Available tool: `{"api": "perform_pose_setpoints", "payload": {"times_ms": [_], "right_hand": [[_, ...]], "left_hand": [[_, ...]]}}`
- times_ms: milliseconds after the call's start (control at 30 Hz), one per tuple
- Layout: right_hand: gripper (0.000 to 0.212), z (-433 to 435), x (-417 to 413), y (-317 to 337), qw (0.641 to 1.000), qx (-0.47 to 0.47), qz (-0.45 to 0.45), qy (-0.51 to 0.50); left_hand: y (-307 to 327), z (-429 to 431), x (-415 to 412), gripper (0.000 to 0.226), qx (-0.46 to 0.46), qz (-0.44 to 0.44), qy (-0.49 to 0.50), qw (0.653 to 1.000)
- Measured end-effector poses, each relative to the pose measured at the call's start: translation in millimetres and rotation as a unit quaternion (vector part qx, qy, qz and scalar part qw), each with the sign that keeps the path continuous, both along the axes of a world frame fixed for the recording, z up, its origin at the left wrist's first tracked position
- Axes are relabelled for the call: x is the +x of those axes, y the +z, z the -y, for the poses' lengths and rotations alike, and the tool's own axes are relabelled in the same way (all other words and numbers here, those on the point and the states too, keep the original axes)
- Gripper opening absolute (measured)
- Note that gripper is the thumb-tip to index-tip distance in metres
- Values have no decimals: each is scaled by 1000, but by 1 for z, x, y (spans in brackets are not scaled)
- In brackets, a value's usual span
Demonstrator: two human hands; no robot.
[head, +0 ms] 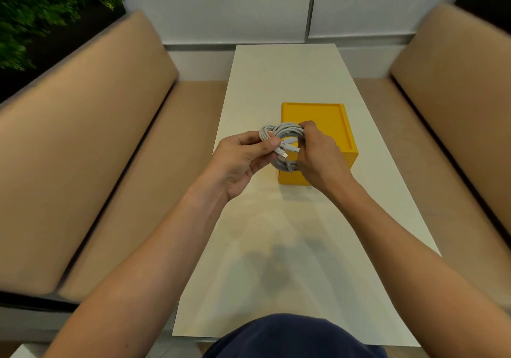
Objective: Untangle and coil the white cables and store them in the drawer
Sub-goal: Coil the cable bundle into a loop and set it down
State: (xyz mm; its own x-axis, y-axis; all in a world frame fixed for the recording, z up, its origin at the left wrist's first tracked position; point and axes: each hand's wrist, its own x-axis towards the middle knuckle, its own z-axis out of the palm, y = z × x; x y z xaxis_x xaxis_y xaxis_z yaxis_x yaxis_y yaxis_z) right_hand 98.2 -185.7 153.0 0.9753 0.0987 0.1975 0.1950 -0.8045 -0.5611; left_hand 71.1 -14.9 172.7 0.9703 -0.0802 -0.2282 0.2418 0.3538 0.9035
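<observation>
Coiling step: right hand (318, 153) grips the white cable coil (284, 131); left hand (243, 156) pinches its connector end (282, 152). Next, tuck end, then open yellow drawer box (331, 125).

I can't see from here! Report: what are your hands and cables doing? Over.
Left hand pinches a plug end. Right hand grips the white cable coil. Coil above the yellow box, not stored. Nothing blocking.

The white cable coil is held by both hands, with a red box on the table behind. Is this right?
Only the colour is wrong: the head view shows a yellow box. The left hand and right hand do hold the cable coil, with the box on the table behind.
</observation>
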Motion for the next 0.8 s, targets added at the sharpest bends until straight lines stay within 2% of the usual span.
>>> {"api": "perform_pose_setpoints", "payload": {"times_ms": [100, 267, 333, 400, 500, 633, 800], "right_hand": [[22, -2, 1, 5, 1000, 10, 0, 9], [13, -7, 0, 5, 999, 30, 8, 25], [13, -8, 0, 6, 999, 28, 7, 30], [14, -7, -1, 8, 999, 28, 7, 35], [17, -7, -2, 9, 999, 27, 8, 39], [17, -9, -3, 9, 998, 38, -3, 43], [17, -12, -4, 11, 997, 62, -1, 52]], "left_hand": [[0, 3, -2, 11, -38, 11, 20, 999], [3, 7, -5, 11, -194, -18, 38, 980], [1, 7, -6, 11, -199, -12, 40, 979], [-2, 8, -7, 10, -144, 18, 50, 988], [-7, 10, -9, 11, 24, 99, 104, 989], [-12, 11, -10, 14, 228, 166, 151, 947], [-19, 14, -10, 14, 347, 233, 194, 888]]}}
